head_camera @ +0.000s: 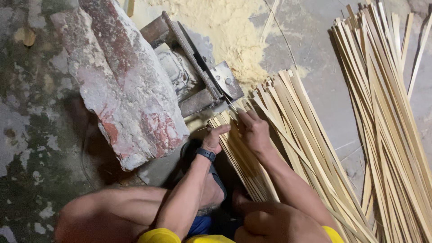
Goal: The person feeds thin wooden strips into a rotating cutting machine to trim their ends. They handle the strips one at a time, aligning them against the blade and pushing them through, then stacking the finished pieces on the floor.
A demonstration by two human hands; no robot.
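My hands work in a tight pocket: the metal blade fixture (198, 72) and a big painted concrete slab (121, 81) wall off the left, bamboo strips (288, 130) crowd the right. I see bare floor (333, 99) between this bundle and the far strip pile (387, 112).

1. I see a big, rough slab of broken concrete with faded red paint (123, 85) lying tilted on the floor at upper left.
2. A pale yellow heap of sawdust (229, 27) spreads over the floor at top centre.
3. A separate loose pile of long, flat, pale bamboo strips (387, 112) lies along the right edge.
4. The grey, patchy, stained concrete floor (31, 135) fills the left side.
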